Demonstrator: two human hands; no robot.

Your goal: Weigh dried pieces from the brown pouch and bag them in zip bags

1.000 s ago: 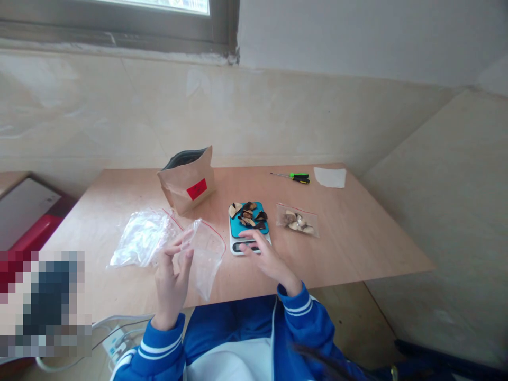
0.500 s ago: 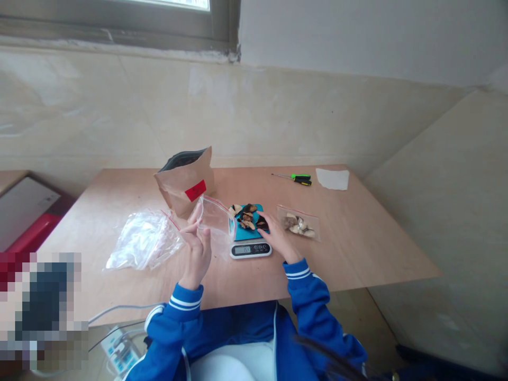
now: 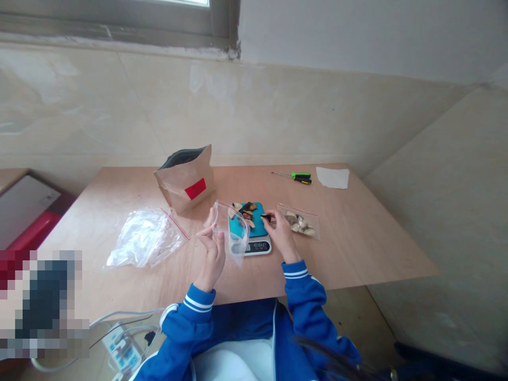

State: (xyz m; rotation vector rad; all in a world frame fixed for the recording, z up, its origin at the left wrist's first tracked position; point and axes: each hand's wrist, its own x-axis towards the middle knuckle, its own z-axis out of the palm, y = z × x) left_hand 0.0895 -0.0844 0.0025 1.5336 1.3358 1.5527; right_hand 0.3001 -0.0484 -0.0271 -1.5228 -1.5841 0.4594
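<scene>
My left hand (image 3: 211,254) grips a clear zip bag (image 3: 234,225) by its left side, with the bag's mouth spread apart. The bag hangs partly in front of the digital scale (image 3: 260,246) and hides part of its display. On the scale's blue top lie several dried slices (image 3: 248,211), dark on one side and pale on the other. My right hand (image 3: 281,236) pinches one dark dried slice (image 3: 267,217) just above the right edge of the scale. Just behind that hand lies a filled zip bag (image 3: 302,224) with similar pale pieces.
A brown paper pouch (image 3: 186,185) with a red label stands open at the back left. In front of it lies a pile of clear bags (image 3: 145,238). Screwdrivers (image 3: 299,177) and a white paper piece (image 3: 332,178) lie at the back right. A power strip (image 3: 122,346) is below the table edge.
My left hand has brought the zip bag rightward, over the scale's left part. My right hand has picked a dark slice off the scale and drawn slightly right.
</scene>
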